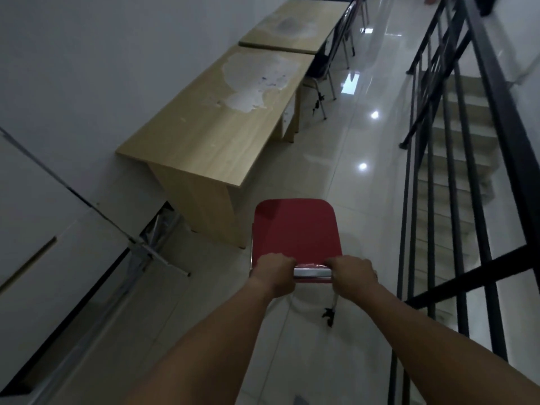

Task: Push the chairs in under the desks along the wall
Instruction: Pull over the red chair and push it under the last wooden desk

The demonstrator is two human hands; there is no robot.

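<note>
A red chair (pixel 296 229) with a chrome frame stands on the tiled floor in front of me, seen from above, just off the near end of the closest wooden desk (pixel 210 133). My left hand (pixel 273 273) grips the left side of the chair's backrest top. My right hand (pixel 352 274) grips the right side. A second desk (pixel 292 27) stands further along the wall, and a dark chair (pixel 320 64) is tucked at its near edge. The red chair is outside the desk, not under it.
A black metal railing (pixel 455 176) runs along the right, with a stairwell dropping behind it. The white wall is on the left, with a glass door frame (pixel 140 247) near the desk's end. The glossy tiled aisle (pixel 350 147) runs between desks and railing.
</note>
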